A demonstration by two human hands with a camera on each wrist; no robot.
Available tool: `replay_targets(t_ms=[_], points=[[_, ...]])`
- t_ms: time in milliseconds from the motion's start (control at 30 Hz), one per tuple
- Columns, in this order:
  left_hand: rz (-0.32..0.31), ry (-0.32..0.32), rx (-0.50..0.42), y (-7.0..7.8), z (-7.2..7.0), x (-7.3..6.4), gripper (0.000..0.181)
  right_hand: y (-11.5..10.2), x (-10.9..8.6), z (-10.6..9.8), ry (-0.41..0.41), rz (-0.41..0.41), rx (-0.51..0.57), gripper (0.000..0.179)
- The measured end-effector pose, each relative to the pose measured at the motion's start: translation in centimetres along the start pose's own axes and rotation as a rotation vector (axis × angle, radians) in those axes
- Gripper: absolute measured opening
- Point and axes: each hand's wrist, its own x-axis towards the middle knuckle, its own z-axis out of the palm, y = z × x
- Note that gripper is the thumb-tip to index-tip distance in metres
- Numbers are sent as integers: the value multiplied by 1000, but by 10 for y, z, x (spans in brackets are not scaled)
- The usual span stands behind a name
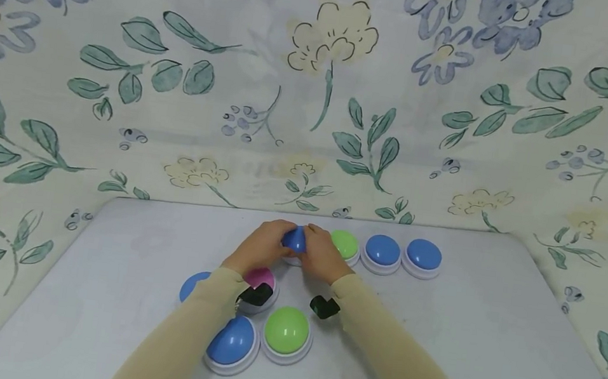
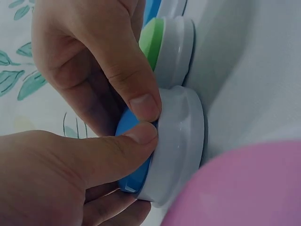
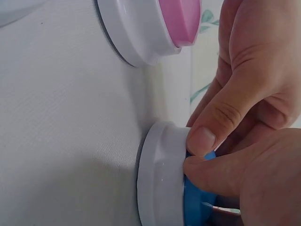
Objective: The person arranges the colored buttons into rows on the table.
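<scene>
A blue dome push button [image 1: 295, 238] on a round white base [image 2: 181, 136] stands on the table near its far edge. My left hand [image 1: 267, 243] grips it from the left, and my right hand [image 1: 323, 256] from the right. Both thumbs meet side by side on the near side, at the seam between blue dome and white base, as the right wrist view shows. The other fingers wrap round the far side and are partly hidden. Right beside the right hand is a green push button [image 1: 345, 245]. A pink push button [image 1: 260, 281] sits just nearer than the left hand.
Further right in the back row stand two blue push buttons [image 1: 383, 251] [image 1: 423, 254]. Nearer, a green button [image 1: 286, 331] and a blue one [image 1: 232, 341] sit side by side; another blue button [image 1: 193, 285] is partly behind the left sleeve. Flowered cloth [image 1: 328, 90] hangs behind the white table [image 1: 491, 342].
</scene>
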Motion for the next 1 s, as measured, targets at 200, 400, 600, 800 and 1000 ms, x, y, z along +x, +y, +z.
replay_targets(t_ms=[200, 400, 600, 800, 1000], points=[[-13, -7, -6, 0, 0, 1, 50, 1, 1, -1, -17, 43, 24, 52], [-5, -15, -30, -3, -2, -2, 59, -2, -5, -2, 10, 80, 80, 59], [1, -17, -70, -6, -11, -17, 62, -9, -15, -6, 53, 110, 93, 64], [22, 7, -74, 0, -23, -37, 62, -18, -32, -10, 62, 69, 127, 67], [51, 34, -66, 14, -27, -61, 61, -20, -58, -11, 103, -8, 164, 71]])
